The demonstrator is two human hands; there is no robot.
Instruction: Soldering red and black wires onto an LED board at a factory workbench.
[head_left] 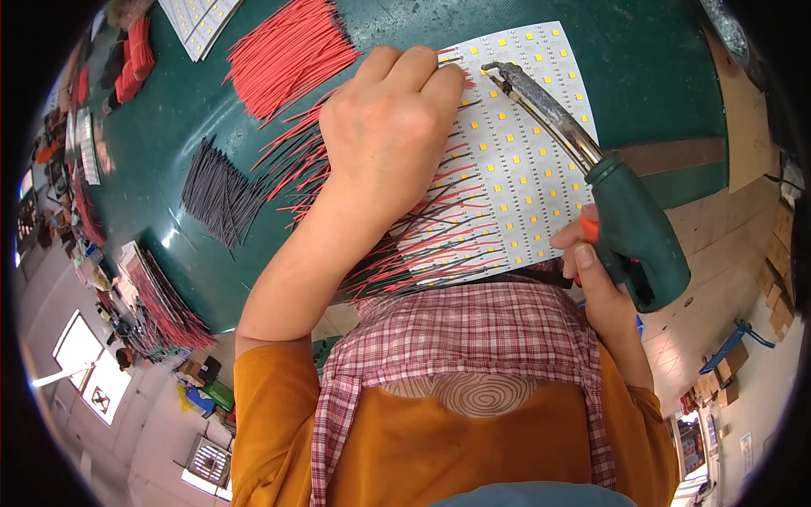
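My right hand (604, 283) grips a green soldering gun (638, 224) with an orange trigger, index finger by the trigger. Its dark, bent tip (498, 69) is over the upper part of a white LED sheet (528, 182) with rows of yellow chips. My left hand (393, 127) is closed over the sheet's upper left edge, fingers curled down, just left of the tip. Its fingertips are hidden, so what they pinch cannot be made out. Red wire ends show beside them. Red and black wires (452, 224) run from the sheet's left side, under my left wrist.
On the green table (655, 93) lie a bundle of red wires (291, 55) and a bundle of black wires (221, 193). More white LED sheets (198, 21) are at the far left. A stack of wired sheets (165, 296) sits at the left edge.
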